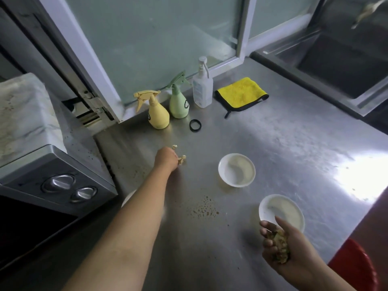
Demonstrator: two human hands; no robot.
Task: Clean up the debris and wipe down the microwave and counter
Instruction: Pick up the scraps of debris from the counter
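Pale bits of debris [181,159] lie on the steel desk [283,148] at the fingertips of the left hand [167,159], which reaches out with its fingers curled down onto them; whether it pinches a piece cannot be told, as the back of the hand hides the fingertips. One more crumb [174,146] sits just beyond it. The right hand [282,246] is held palm up near the desk's front edge, fingers cupped round a clump of yellow-brown scraps [280,247]. Just beyond that hand stands a white bowl [281,211], and a second bowl [236,170] sits farther back. Between the arm and the bowls a patch of brown spatter [204,208] marks the desk. The microwave [52,181] stands at the left, two knobs showing. Along the window stand a yellow sprayer [157,114], a green sprayer [178,103] and a pump bottle [202,89], with a black ring [195,125] in front and a folded yellow cloth [241,94] to the right.
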